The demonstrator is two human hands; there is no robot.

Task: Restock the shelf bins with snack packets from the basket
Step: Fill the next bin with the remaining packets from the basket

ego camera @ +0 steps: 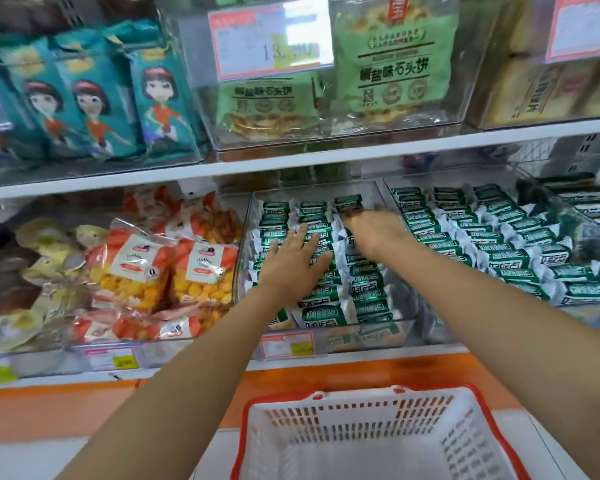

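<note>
Both hands were in the clear plastic shelf bin (245,237) on the lower shelf. The left hand (293,261) lay flat, fingers straight and spread, on the rows of green-and-white snack packets (371,289). The right hand (374,230) reached over the back rows, blurred, so its grasp couldn't be told. The white, red-rimmed plastic basket (326,441) sat below.

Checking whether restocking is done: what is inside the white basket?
The white basket shows only its bare floor and slotted walls, no packets. Its near end lies below the frame, unseen.
</note>
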